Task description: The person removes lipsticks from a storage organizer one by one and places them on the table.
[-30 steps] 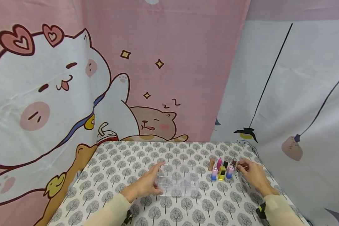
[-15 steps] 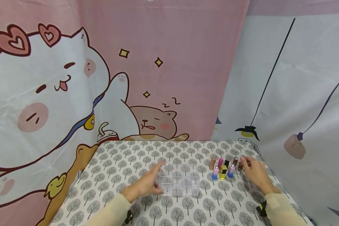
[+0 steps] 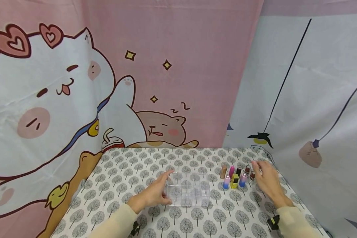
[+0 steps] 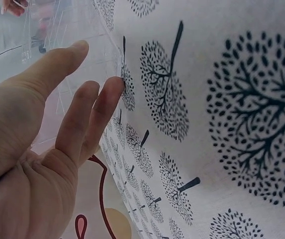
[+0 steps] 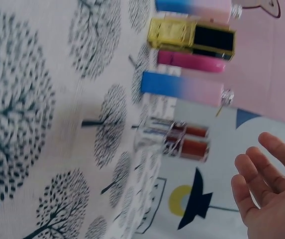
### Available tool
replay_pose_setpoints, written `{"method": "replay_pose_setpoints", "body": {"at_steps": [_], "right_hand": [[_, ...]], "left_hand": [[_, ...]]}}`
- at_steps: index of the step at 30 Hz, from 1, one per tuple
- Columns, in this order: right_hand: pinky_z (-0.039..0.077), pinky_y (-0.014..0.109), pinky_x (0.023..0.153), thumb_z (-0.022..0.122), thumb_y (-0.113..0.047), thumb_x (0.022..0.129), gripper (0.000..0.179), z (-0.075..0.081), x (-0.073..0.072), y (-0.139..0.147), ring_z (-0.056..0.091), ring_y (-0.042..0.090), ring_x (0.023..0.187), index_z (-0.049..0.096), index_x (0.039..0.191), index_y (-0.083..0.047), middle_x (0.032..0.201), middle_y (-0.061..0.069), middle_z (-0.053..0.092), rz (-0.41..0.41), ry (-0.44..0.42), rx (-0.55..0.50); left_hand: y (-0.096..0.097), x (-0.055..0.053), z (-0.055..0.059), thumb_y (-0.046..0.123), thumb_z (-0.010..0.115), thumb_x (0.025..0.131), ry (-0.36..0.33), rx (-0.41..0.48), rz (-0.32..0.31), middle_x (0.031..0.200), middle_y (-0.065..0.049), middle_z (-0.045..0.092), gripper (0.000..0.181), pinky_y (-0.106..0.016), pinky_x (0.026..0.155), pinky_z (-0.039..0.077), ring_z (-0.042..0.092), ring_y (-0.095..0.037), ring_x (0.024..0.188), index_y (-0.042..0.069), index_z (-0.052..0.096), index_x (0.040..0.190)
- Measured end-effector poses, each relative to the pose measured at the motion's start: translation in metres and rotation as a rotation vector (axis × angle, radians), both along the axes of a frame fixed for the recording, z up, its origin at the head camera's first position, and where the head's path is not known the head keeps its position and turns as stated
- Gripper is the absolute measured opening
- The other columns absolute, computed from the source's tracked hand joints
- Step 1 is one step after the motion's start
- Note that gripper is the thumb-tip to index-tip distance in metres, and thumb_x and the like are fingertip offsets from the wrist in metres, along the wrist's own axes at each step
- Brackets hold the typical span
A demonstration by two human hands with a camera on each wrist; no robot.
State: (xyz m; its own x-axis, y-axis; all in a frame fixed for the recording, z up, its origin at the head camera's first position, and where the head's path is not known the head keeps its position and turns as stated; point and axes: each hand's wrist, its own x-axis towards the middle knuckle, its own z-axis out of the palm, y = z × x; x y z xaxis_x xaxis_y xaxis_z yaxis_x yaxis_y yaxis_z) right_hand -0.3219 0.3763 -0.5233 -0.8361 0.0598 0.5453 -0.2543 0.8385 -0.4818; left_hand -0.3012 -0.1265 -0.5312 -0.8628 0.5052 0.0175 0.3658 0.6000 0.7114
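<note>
A clear divided plastic box point(image 3: 188, 190) stands on the cloth, its several compartments see-through. My left hand point(image 3: 152, 191) holds its left end, thumb toward the near corner and fingers at the far one; the box point(image 4: 105, 47) shows past the thumb in the left wrist view. My right hand point(image 3: 268, 178) hovers just right of the standing cosmetics, holding nothing, its fingers point(image 5: 254, 172) relaxed and spread. Nearest to it are two clear tubes with red-brown caps point(image 5: 194, 148). Beside them stand a pink-and-blue tube point(image 3: 243, 180), a yellow-and-black one point(image 3: 234, 181) and a magenta one point(image 3: 231, 171).
Another pink-and-blue tube point(image 3: 226, 181), a brown tube point(image 3: 223, 172) and a black-capped one point(image 3: 238, 171) belong to the same cluster. A tree-print cloth point(image 3: 154, 224) covers the table. Cartoon-printed curtains point(image 3: 208, 82) hang behind and at the right.
My right hand, earlier at a red-brown-capped tube, has let go and lifted slightly away, leaving the tube standing at the cluster's right end. My left hand stays on the box.
</note>
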Motion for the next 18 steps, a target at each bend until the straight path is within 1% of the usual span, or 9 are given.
{"method": "replay_pose_setpoints", "body": {"at_steps": [3, 6, 8, 9, 10, 11, 13, 16, 18], "right_hand": [[0.05, 0.071, 0.091, 0.05, -0.032, 0.114, 0.042, 0.003, 0.006, -0.01, 0.06, 0.051, 0.116, 0.068, 0.129, 0.003, 0.13, 0.029, 0.064, 0.031, 0.04, 0.016], [0.057, 0.064, 0.084, 0.054, -0.03, 0.113, 0.036, 0.004, 0.011, -0.022, 0.065, 0.044, 0.11, 0.07, 0.13, -0.001, 0.128, 0.023, 0.064, 0.058, 0.061, 0.032], [0.061, 0.051, 0.077, 0.057, -0.028, 0.112, 0.034, 0.005, 0.014, -0.03, 0.067, 0.036, 0.1, 0.07, 0.131, -0.003, 0.126, 0.02, 0.064, 0.077, 0.074, 0.045], [0.061, 0.045, 0.072, 0.058, -0.027, 0.111, 0.033, 0.005, 0.015, -0.034, 0.067, 0.032, 0.094, 0.07, 0.131, -0.003, 0.124, 0.019, 0.064, 0.086, 0.083, 0.055], [0.059, 0.041, 0.069, 0.06, -0.027, 0.111, 0.032, 0.005, 0.016, -0.039, 0.066, 0.028, 0.092, 0.071, 0.131, -0.004, 0.124, 0.018, 0.064, 0.096, 0.088, 0.063], [0.059, 0.04, 0.069, 0.061, -0.027, 0.11, 0.032, 0.005, 0.017, -0.044, 0.066, 0.027, 0.092, 0.071, 0.131, -0.004, 0.124, 0.017, 0.064, 0.105, 0.092, 0.072], [0.058, 0.042, 0.075, 0.062, -0.027, 0.11, 0.033, 0.006, 0.02, -0.053, 0.065, 0.028, 0.097, 0.071, 0.132, -0.005, 0.128, 0.017, 0.063, 0.123, 0.091, 0.084], [0.058, 0.058, 0.089, 0.064, -0.03, 0.109, 0.035, 0.006, 0.025, -0.066, 0.064, 0.034, 0.114, 0.07, 0.134, -0.007, 0.137, 0.016, 0.061, 0.144, 0.071, 0.088], [0.057, 0.063, 0.092, 0.066, -0.031, 0.107, 0.034, 0.006, 0.028, -0.074, 0.064, 0.037, 0.117, 0.07, 0.133, -0.008, 0.14, 0.016, 0.061, 0.161, 0.069, 0.092]], "left_hand": [[0.001, 0.001, 0.0, 0.009, 0.096, 0.075, -0.003, 0.001, -0.002, 0.172, -0.017, 0.029, 0.136, -0.02, 0.07, 0.062, 0.066, -0.006, 0.078, 0.053, 0.006, 0.167], [0.001, 0.002, 0.001, 0.008, 0.096, 0.075, -0.007, 0.007, -0.006, 0.171, -0.018, 0.031, 0.136, -0.02, 0.07, 0.061, 0.067, -0.006, 0.079, 0.051, 0.006, 0.168], [0.0, 0.003, 0.001, 0.008, 0.096, 0.075, -0.002, 0.005, -0.004, 0.171, -0.018, 0.031, 0.137, -0.019, 0.071, 0.061, 0.066, -0.005, 0.078, 0.05, 0.005, 0.168], [0.0, 0.003, 0.001, 0.008, 0.096, 0.075, 0.002, 0.004, -0.004, 0.171, -0.018, 0.031, 0.137, -0.018, 0.071, 0.061, 0.066, -0.005, 0.078, 0.05, 0.004, 0.168], [-0.001, 0.004, 0.002, 0.007, 0.095, 0.075, 0.005, 0.005, -0.004, 0.172, -0.019, 0.03, 0.137, -0.018, 0.071, 0.061, 0.066, -0.005, 0.079, 0.05, 0.004, 0.169], [-0.001, 0.004, 0.002, 0.007, 0.095, 0.076, 0.01, 0.001, -0.004, 0.172, -0.019, 0.029, 0.137, -0.018, 0.071, 0.061, 0.066, -0.005, 0.079, 0.049, 0.003, 0.169], [-0.002, 0.005, 0.003, 0.008, 0.095, 0.077, 0.019, -0.006, -0.003, 0.174, -0.019, 0.026, 0.138, -0.018, 0.071, 0.061, 0.066, -0.004, 0.079, 0.049, 0.001, 0.169], [-0.004, 0.006, 0.003, 0.012, 0.095, 0.077, 0.027, -0.012, -0.001, 0.176, -0.02, 0.021, 0.14, -0.018, 0.07, 0.061, 0.066, -0.005, 0.08, 0.05, -0.002, 0.169], [-0.006, 0.008, 0.003, 0.016, 0.096, 0.077, 0.034, -0.014, -0.001, 0.176, -0.022, 0.017, 0.14, -0.019, 0.07, 0.061, 0.066, -0.006, 0.081, 0.051, -0.004, 0.168]]}}
